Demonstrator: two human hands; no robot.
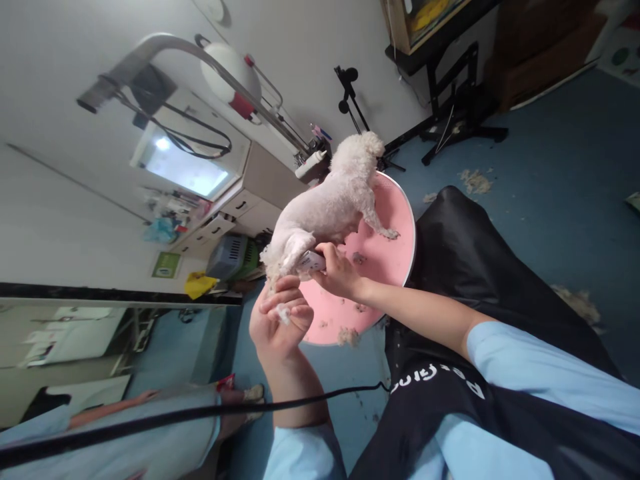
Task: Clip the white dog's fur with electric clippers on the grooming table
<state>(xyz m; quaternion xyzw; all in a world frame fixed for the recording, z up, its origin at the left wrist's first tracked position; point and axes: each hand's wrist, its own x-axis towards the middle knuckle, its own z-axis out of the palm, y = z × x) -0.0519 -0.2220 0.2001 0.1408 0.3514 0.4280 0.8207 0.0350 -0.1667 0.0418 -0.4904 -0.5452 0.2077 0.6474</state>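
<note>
A white, short-clipped dog (320,203) stands on a round pink grooming table (395,207), its head turned away from me. Longer, shaggy fur remains on its lower hind leg. My left hand (283,317) is closed around the end of that hind leg; a white tuft of fur (283,313) clings to the fingers. In my right hand (340,272) is a pale hair clipper (311,261), its head against the inner side of the hind leg. The hand hides part of the clipper. Clumps of cut fur (349,336) lie on the tabletop.
A curved metal grooming arm (200,57) with a hanging loop rises beside the table. A black cord (200,415) crosses the foreground. Cut fur (475,181) lies on the blue floor. A drawer cabinet (255,193) stands behind, and another person (165,427) shows at lower left.
</note>
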